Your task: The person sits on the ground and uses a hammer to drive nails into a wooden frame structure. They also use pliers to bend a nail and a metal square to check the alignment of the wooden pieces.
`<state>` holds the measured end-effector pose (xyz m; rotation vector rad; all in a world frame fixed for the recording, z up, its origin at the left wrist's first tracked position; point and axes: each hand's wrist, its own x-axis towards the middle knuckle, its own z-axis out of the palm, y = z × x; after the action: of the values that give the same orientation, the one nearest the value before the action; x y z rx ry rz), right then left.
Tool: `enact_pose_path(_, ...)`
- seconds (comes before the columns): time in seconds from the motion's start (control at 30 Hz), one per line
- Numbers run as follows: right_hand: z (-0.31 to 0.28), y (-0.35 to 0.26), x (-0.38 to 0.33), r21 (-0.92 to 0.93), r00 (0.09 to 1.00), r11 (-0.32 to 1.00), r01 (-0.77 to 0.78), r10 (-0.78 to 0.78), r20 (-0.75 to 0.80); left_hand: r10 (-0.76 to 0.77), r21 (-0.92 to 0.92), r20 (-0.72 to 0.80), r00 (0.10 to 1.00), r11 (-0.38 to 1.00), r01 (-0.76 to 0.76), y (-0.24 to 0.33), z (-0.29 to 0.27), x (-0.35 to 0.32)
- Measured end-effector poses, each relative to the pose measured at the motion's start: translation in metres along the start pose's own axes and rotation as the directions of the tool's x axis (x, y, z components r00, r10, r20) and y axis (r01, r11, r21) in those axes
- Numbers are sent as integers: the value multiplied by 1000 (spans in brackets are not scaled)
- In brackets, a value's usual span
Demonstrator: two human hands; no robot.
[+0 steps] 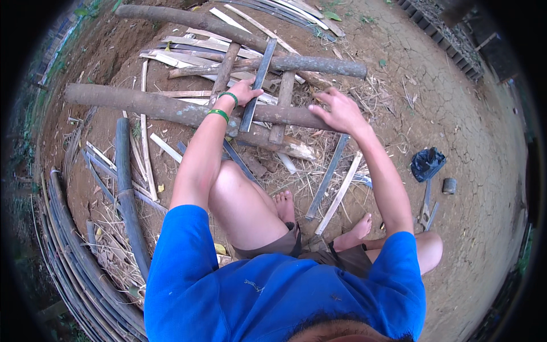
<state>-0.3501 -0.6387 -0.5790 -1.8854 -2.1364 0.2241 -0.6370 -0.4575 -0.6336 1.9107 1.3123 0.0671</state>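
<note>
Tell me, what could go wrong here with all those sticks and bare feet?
The left hand presses on a dark strip lying across the logs; its edge could nick the fingers if it slips. The right hand hovers with fingers spread near rough wood, so splinters are possible. The bare feet rest among split slats, which could poke them.

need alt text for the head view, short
A person in a blue shirt sits on bare dirt, left hand gripping a dark bamboo slat across two logs, right hand open above them.
</note>
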Motion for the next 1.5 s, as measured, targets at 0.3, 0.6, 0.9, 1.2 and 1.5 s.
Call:
enact_pose_path(0.3, 22, 115, 126, -377, 1000, 926, -23, 25, 0, -11, 85, -25, 1000, 996, 13, -3, 1, 3)
enact_pose_path(0.6, 19, 136, 145, -277, 997, 961, 22, 1, 83, -19, 148, -77, 997, 989, 31, -3, 4, 1)
enact_pose_path(0.9, 19, 143, 146, -293, 995, 956, -11, 40, 93, -46, 43, -58, 997, 998, 49, 7, -3, 3)
enact_pose_path(1.2, 18, 138, 145, -269, 994, 963, -17, 45, 97, -65, 108, -87, 994, 991, 74, 12, -3, -3)
enact_pose_path(1.5, 19, 129, 147, -327, 992, 945, 1, 40, 119, 1, 142, -174, 985, 990, 24, 2, -1, 6)
